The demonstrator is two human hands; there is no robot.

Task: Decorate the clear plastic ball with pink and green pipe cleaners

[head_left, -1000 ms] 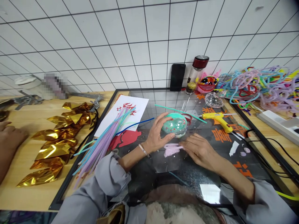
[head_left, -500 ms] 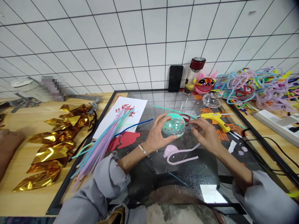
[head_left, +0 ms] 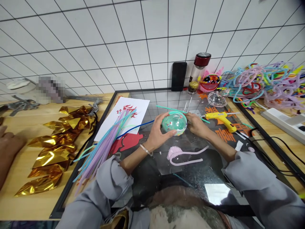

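My left hand (head_left: 158,133) is wrapped round the left side of a clear plastic ball half (head_left: 175,124), with green lining it and small red specks showing. My right hand (head_left: 197,125) is at the ball's right edge, fingers curled; what its fingertips pinch is hidden. A green pipe cleaner (head_left: 164,108) lies behind the ball. Below the hands, on the dark glass top, rests a lilac pipe cleaner (head_left: 186,162), bent in a U, beside a coiled lilac disc (head_left: 174,152). A yellow hot glue gun (head_left: 221,118) lies just right of my right hand.
At left are a bundle of pipe cleaners (head_left: 105,152), white paper (head_left: 140,109), red cut-out (head_left: 131,142) and gold foil (head_left: 53,156). Another person's hand (head_left: 10,143) is at the far left. Behind stand a phone (head_left: 179,76) and bottle (head_left: 195,74). A power strip (head_left: 286,124) lies right.
My right hand has moved left to the edge of the ball, covering the spot where red-handled scissors showed. The ball has shifted slightly left and up in my left hand.
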